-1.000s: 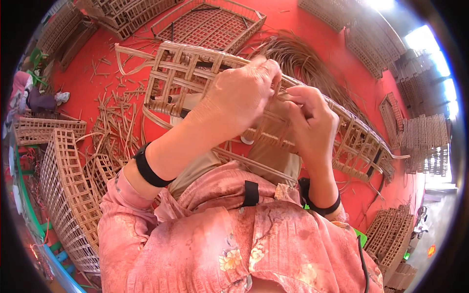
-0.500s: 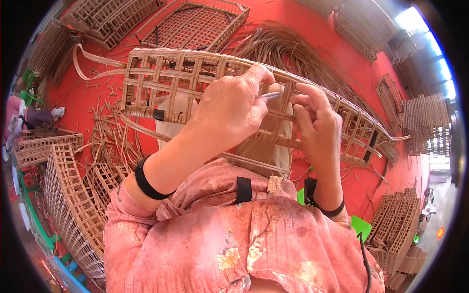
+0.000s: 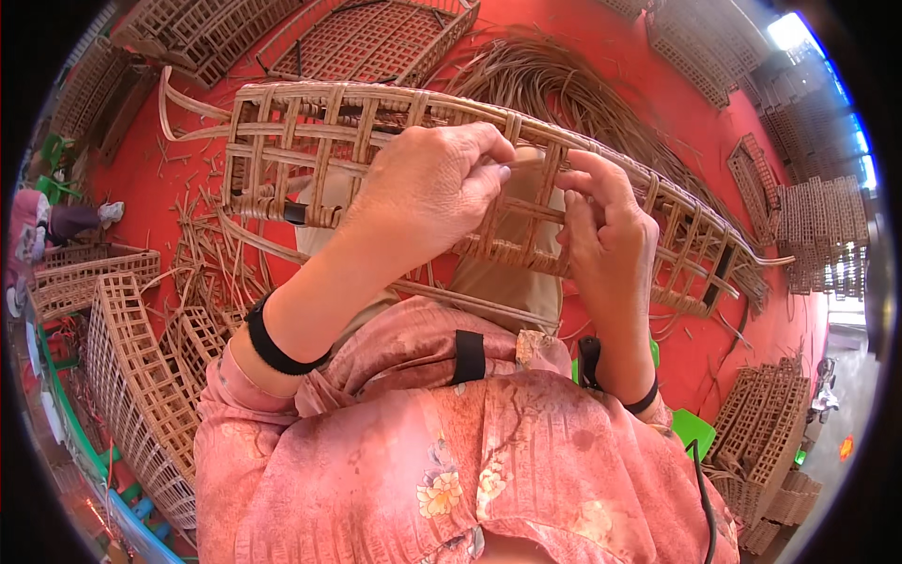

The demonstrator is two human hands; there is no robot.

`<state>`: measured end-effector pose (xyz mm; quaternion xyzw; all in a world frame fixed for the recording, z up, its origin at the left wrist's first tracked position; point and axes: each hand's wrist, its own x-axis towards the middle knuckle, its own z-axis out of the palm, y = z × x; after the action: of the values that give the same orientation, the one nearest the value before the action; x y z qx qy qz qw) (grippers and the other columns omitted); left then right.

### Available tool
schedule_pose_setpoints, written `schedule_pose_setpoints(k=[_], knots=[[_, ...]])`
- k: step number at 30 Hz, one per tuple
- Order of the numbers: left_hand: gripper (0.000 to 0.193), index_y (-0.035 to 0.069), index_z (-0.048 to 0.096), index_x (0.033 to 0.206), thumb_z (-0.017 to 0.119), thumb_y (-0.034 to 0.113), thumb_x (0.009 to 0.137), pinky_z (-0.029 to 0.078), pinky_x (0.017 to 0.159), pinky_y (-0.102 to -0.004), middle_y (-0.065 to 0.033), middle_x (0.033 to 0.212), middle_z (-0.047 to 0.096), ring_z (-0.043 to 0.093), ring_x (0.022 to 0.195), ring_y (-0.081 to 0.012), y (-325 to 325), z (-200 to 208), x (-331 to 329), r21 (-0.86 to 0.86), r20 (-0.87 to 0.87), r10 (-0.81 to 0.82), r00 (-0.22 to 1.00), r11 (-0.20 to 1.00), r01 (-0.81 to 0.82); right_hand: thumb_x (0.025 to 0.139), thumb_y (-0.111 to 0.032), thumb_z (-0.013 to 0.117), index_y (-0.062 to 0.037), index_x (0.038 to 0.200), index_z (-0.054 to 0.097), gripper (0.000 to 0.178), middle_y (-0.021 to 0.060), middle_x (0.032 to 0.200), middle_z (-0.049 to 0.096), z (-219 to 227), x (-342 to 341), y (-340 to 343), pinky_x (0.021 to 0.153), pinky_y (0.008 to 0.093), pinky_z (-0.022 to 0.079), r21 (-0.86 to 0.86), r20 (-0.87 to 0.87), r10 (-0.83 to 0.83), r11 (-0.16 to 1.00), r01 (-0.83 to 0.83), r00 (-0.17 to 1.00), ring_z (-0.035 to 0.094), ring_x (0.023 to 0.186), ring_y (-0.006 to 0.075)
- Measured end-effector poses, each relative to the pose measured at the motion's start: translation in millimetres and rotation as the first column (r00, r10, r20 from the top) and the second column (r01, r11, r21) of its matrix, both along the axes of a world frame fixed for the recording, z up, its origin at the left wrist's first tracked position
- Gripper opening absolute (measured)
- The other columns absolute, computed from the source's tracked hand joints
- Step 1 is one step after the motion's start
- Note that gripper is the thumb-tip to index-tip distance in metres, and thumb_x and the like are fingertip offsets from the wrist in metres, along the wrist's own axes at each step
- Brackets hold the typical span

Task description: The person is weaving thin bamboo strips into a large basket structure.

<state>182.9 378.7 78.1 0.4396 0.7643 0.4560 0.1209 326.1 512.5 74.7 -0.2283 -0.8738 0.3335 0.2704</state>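
Across my lap lies a long, shallow wicker basket (image 3: 324,141) of woven brown strips, its open lattice side facing me. My left hand (image 3: 423,193) is closed in a pinch over the middle of the lattice, thumb against the forefinger; what it holds is hidden by the fingers. Just to the right, my right hand (image 3: 606,221) has its fingers curled at a strip of the same lattice, thumb close to the fingertips. Loose strip ends (image 3: 174,132) loop out past the basket's left end.
On the red floor a large bundle of long strips (image 3: 554,89) lies beyond the basket. Cut scraps (image 3: 211,240) are scattered at the left. Finished-looking baskets (image 3: 141,376) stand at the left, with more stacks (image 3: 817,226) at the right. Another person's leg (image 3: 75,221) shows at the far left.
A thin grey pointed piece showing between my left thumb and forefinger is out of sight now. The basket's left end has shifted slightly left and up. My right hand stays at the lattice.
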Motion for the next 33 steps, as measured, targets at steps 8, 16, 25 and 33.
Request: schedule_pose_setpoints(k=[8,16,25,33], knots=[[0.016,-0.001,0.070,0.096,0.065,0.013,0.090,0.049,0.059,-0.0341,-0.0140,0.073,0.067,0.064,0.059,-0.0201,8,-6,9,-0.011,-0.063,0.019,0.998,1.000,-0.020,0.092,-0.006,0.058,-0.0058,0.121,0.060,0.028,0.0173,0.097,0.073,2,2,-2,0.073,0.0432,0.055,0.144,0.053,-0.036,0.989,0.028,0.998,0.071,0.086,0.0346],[0.018,-0.002,0.069,0.099,0.061,0.013,0.092,0.049,0.062,-0.0358,-0.0127,0.069,0.064,0.063,0.065,-0.0185,13,-1,-2,-0.105,-0.045,-0.061,0.997,0.993,0.056,0.089,-0.002,0.055,-0.0044,0.123,0.059,0.034,0.0171,0.105,0.072,-2,2,-3,0.077,0.0428,0.055,0.275,0.059,-0.034,0.961,0.017,0.998,0.071,0.092,0.0344],[0.020,-0.002,0.068,0.098,0.061,0.016,0.094,0.050,0.065,-0.0352,-0.0114,0.072,0.065,0.062,0.067,-0.0160,12,-2,-9,-0.101,0.017,-0.086,0.996,0.991,0.087,0.091,-0.004,0.055,-0.0050,0.124,0.059,0.033,0.0141,0.105,0.072,-1,1,-6,0.077,0.0424,0.055,0.279,0.058,-0.046,0.960,0.028,0.997,0.071,0.092,0.0334],[0.019,0.003,0.070,0.098,0.060,0.017,0.091,0.053,0.077,-0.0463,-0.0202,0.091,0.070,0.067,0.087,-0.0390,30,-4,11,-0.193,-0.382,-0.061,0.922,0.981,-0.015,0.091,-0.006,0.056,-0.0060,0.127,0.058,0.036,0.0150,0.105,0.073,-7,2,-6,0.075,0.0425,0.056,0.338,0.027,-0.055,0.940,0.042,0.998,0.071,0.089,0.0335]])
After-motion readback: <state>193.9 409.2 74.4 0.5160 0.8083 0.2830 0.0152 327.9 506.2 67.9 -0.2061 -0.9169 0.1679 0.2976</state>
